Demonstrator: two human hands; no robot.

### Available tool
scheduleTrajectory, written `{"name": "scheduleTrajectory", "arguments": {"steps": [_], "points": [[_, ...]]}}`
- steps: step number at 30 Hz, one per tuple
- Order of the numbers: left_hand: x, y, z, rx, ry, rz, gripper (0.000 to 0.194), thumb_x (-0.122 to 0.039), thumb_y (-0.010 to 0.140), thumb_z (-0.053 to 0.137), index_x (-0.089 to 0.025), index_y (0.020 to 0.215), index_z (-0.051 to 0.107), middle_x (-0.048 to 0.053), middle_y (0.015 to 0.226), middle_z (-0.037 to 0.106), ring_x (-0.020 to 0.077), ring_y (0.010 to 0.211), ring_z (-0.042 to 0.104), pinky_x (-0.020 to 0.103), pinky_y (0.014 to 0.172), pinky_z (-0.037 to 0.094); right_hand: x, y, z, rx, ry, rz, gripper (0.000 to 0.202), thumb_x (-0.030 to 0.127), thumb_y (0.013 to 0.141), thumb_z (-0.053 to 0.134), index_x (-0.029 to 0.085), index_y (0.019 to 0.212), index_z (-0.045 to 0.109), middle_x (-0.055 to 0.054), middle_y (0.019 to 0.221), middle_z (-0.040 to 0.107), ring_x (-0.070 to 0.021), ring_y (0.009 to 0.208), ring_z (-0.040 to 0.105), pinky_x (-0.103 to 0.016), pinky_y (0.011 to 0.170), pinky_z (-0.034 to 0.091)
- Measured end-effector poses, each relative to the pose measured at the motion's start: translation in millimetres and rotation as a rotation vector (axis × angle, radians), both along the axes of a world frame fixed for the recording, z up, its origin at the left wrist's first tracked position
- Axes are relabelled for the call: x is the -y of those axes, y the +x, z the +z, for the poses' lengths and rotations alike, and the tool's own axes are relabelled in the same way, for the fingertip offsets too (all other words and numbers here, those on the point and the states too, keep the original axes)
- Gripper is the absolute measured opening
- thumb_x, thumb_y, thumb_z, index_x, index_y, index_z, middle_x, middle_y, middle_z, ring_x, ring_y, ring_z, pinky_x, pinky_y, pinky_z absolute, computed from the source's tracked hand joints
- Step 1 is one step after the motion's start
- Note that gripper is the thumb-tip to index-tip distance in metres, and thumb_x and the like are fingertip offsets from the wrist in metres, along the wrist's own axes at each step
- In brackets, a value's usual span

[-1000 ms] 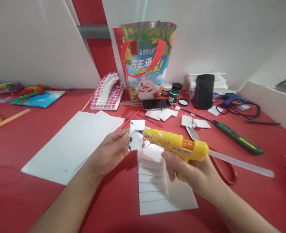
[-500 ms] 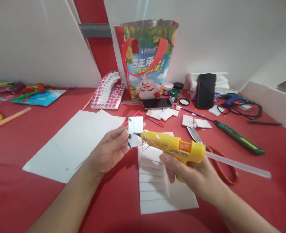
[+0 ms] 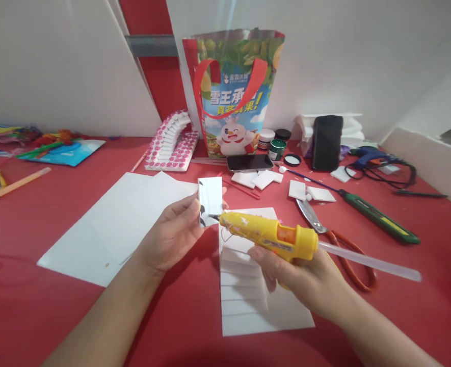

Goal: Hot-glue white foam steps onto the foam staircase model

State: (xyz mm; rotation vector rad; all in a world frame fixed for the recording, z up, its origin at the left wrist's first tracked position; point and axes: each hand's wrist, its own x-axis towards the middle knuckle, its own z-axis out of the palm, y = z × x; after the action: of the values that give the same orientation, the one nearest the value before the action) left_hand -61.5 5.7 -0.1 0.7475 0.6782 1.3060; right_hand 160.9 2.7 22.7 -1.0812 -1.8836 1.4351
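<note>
My left hand (image 3: 179, 229) is closed on a small white foam board piece (image 3: 210, 196), held upright with dark marks along its left side. My right hand (image 3: 294, 270) grips a yellow hot glue gun (image 3: 267, 234), its nozzle at the lower part of the piece. A clear glue stick (image 3: 370, 261) juts from the gun's back end. Beneath the gun lies a white board (image 3: 286, 316) carrying a row of overlapping white strips (image 3: 242, 293), like small steps; the gun and my right hand hide part of it.
A white sheet (image 3: 110, 229) lies left. Red-handled scissors (image 3: 353, 255), a green-handled tool (image 3: 378, 216) and loose white pieces (image 3: 297, 189) are on the right. Behind stand a printed bag (image 3: 235, 97), a pink-dotted stair model (image 3: 171, 145), paint jars (image 3: 276, 149) and a black phone (image 3: 326, 142).
The glue gun's nozzle has moved down and slightly left along the white piece. The piece has risen a little and shifted left in my left hand.
</note>
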Motion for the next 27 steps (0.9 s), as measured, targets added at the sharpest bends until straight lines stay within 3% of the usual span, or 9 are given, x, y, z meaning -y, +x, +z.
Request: {"name": "scheduleTrajectory", "arguments": {"steps": [9, 17, 22, 27], "points": [[-0.3, -2.1, -0.3, -0.094, 0.023, 0.07, 0.018, -0.033, 0.084, 0.077, -0.017, 0.091, 0.081, 0.009, 0.103, 0.079, 0.027, 0.105, 0.071, 0.035, 0.094, 0.054, 0.7, -1.7, 2.7, -0.011, -0.008, 0.021, 0.044, 0.046, 0.096, 0.056, 0.019, 0.062, 0.055, 0.003, 0.05, 0.05, -0.01, 0.045, 0.049, -0.022, 0.044, 0.041], [-2.5, -1.5, -3.3, -0.054, -0.02, 0.156, 0.016, -0.033, 0.085, 0.077, -0.018, 0.092, 0.08, 0.008, 0.101, 0.079, 0.0255, 0.105, 0.071, 0.035, 0.094, 0.055, -1.7, -0.8, 4.4, 0.039, -0.008, 0.059, 0.044, 0.047, 0.097, 0.055, 0.019, 0.064, 0.055, 0.003, 0.05, 0.051, -0.0099, 0.045, 0.05, -0.022, 0.046, 0.042], [-4.8, -2.8, -6.3, 0.052, -0.066, 0.176, 0.022, -0.029, 0.089, 0.073, -0.019, 0.108, 0.077, 0.007, 0.109, 0.078, 0.0208, 0.101, 0.073, 0.03, 0.092, 0.057, -2.0, 3.4, 5.6, -0.012, -0.049, 0.069, 0.043, 0.048, 0.096, 0.058, 0.019, 0.065, 0.057, 0.003, 0.052, 0.051, -0.0096, 0.047, 0.05, -0.021, 0.045, 0.041], [-7.6, -4.2, -7.5, 0.127, -0.132, 0.184, 0.039, -0.029, 0.092, 0.068, -0.02, 0.131, 0.065, 0.008, 0.109, 0.078, 0.0228, 0.104, 0.072, 0.034, 0.095, 0.058, -6.4, 20.7, 12.8, -0.052, -0.054, -0.134, 0.042, 0.055, 0.091, 0.063, 0.018, 0.073, 0.067, -0.001, 0.057, 0.061, -0.0131, 0.051, 0.057, -0.025, 0.053, 0.049]]}}
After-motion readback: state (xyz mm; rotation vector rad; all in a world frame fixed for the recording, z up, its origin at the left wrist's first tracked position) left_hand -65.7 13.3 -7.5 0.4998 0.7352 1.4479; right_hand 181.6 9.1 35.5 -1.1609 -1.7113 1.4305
